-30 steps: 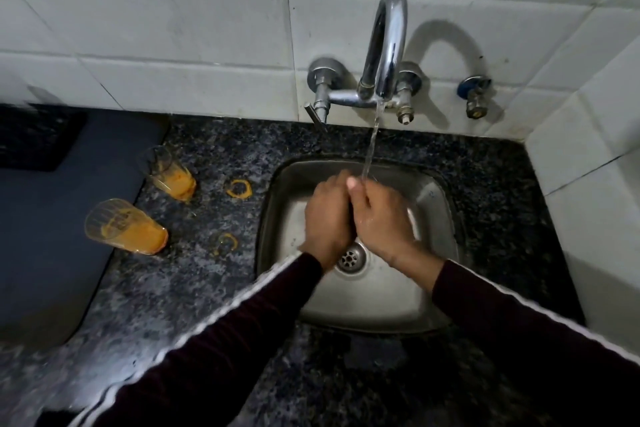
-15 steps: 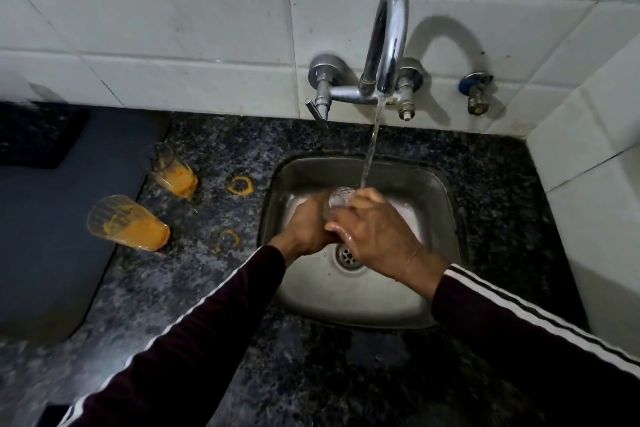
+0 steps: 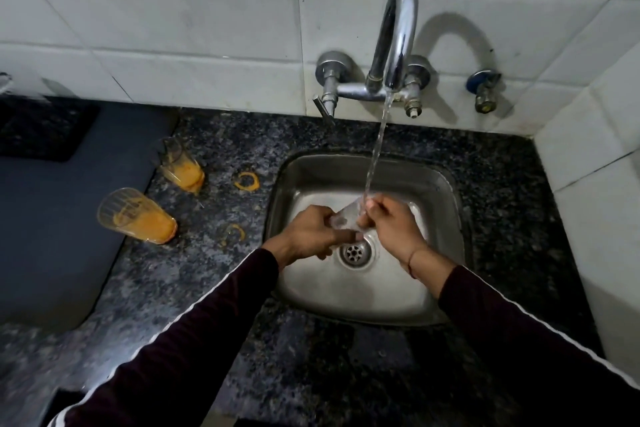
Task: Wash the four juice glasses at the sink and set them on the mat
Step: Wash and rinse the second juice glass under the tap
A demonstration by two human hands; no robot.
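Observation:
A clear juice glass [image 3: 347, 217] is held between both hands over the steel sink [image 3: 440, 191], under the running water. My left hand [image 3: 311, 234] grips its left end and my right hand [image 3: 393, 225] holds its right end. Two more glasses with orange juice residue stand on the granite counter left of the sink: one nearer [image 3: 136, 215] at the edge of the dark mat [image 3: 52, 236], one farther back [image 3: 181, 165]. Much of the held glass is hidden by my fingers.
The chrome tap [image 3: 394, 42] runs a stream into the sink above the drain [image 3: 355, 251]. Orange juice rings [image 3: 246, 180] mark the counter. A second valve [image 3: 485, 90] sits on the tiled wall, which turns a corner at the right.
My hands have drawn apart and lowered, so the clear glass now shows between them under the stream. The two glasses on the counter have not moved.

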